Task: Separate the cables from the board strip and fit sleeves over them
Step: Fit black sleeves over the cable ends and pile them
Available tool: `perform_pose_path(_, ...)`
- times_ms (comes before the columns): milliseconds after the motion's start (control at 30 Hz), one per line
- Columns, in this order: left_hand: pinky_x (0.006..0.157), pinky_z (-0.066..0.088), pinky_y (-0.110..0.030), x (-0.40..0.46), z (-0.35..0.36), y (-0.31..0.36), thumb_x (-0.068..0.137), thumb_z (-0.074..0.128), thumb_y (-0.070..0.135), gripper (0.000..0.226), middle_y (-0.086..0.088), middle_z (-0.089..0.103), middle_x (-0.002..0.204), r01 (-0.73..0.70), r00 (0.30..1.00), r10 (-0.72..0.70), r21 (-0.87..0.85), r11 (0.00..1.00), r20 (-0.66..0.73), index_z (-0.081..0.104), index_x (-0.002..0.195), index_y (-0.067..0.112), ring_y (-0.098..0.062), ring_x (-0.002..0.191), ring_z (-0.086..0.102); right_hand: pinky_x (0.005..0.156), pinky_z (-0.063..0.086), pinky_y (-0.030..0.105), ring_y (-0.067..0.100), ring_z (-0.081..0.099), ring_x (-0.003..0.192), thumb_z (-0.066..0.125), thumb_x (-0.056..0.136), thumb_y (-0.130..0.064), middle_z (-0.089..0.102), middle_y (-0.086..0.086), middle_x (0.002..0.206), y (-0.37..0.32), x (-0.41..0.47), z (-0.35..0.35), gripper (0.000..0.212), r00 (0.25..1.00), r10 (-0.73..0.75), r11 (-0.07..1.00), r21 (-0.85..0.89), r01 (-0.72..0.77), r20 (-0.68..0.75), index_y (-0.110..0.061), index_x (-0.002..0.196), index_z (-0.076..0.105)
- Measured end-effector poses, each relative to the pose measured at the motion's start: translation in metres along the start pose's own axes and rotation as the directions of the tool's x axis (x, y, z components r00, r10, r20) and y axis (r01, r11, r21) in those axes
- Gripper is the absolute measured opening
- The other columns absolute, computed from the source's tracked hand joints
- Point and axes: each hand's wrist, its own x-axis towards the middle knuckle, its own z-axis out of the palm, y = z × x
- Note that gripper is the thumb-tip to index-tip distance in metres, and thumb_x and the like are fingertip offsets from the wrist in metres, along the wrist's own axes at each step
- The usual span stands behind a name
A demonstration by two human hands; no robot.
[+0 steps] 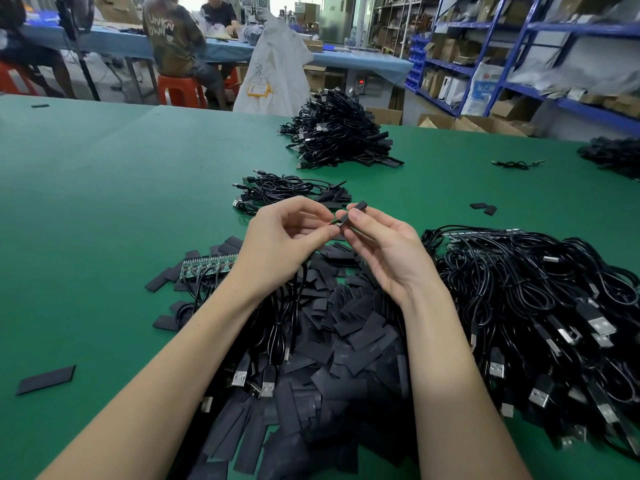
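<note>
Pinching a black sleeve [354,213], right hand [384,251] meets left hand [280,240], whose fingers pinch a cable's board end [338,223] above the sleeve pile [346,341] on the green counter [104,202]; board strip [207,268] lies left.

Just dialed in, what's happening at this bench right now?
A person is fitting a sleeve onto a cable end. The right hand pinches a black sleeve, while the left hand pinches the small cable end at its mouth. A board strip with cables still attached lies to the left, loose sleeves are heaped under the forearms, and a small pile of cables sits just beyond on the green table.
</note>
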Motion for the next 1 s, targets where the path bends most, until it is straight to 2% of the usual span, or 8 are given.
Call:
perform_pose_path(200,0.076,0.058,-0.023,0.001,-0.001,0.001,0.082,0.083,0.012,0.011,0.000,0.077,0.080,0.012,1.000,-0.012,-0.001,1.000,-0.020,0.076,0.090,0.009,-0.010,0.075,0.072,0.078,0.058,0.018,0.016,0.074,0.092,0.068,0.093,-0.002,0.077,0.013,0.098,0.001,0.000,0.002,0.010,1.000,0.007,1.000,0.023,-0.007,-0.005,-0.001,0.102,0.071)
perform_pose_path(600,0.073,0.059,-0.023,0.001,-0.003,0.002,0.081,0.084,0.014,0.008,0.005,0.078,0.080,-0.005,0.999,0.006,0.040,0.999,-0.036,0.080,0.089,0.012,-0.011,0.075,0.074,0.078,0.058,0.019,0.016,0.074,0.089,0.070,0.091,-0.002,0.077,0.012,0.097,0.002,-0.001,0.004,0.009,1.000,0.005,0.999,-0.052,-0.004,0.029,-0.001,0.100,0.071)
perform_pose_path(800,0.070,0.054,-0.016,0.002,0.002,-0.002,0.082,0.082,0.007,0.010,0.004,0.078,0.079,0.050,0.998,-0.053,-0.064,0.997,-0.043,0.077,0.090,0.011,-0.007,0.074,0.074,0.076,0.059,0.022,0.017,0.074,0.086,0.071,0.092,-0.005,0.078,0.011,0.094,0.006,-0.002,0.013,0.029,0.991,-0.127,0.990,-0.064,0.124,-0.045,-0.017,0.118,0.067)
perform_pose_path(1000,0.076,0.061,-0.026,0.002,0.003,-0.004,0.082,0.082,0.008,0.009,0.003,0.078,0.076,0.036,0.996,-0.040,-0.054,0.998,-0.083,0.077,0.084,0.016,-0.011,0.073,0.074,0.082,0.060,0.026,0.018,0.074,0.087,0.072,0.090,-0.004,0.078,0.012,0.095,0.009,-0.001,0.018,0.028,0.991,-0.127,0.991,-0.044,0.125,-0.049,-0.016,0.115,0.072)
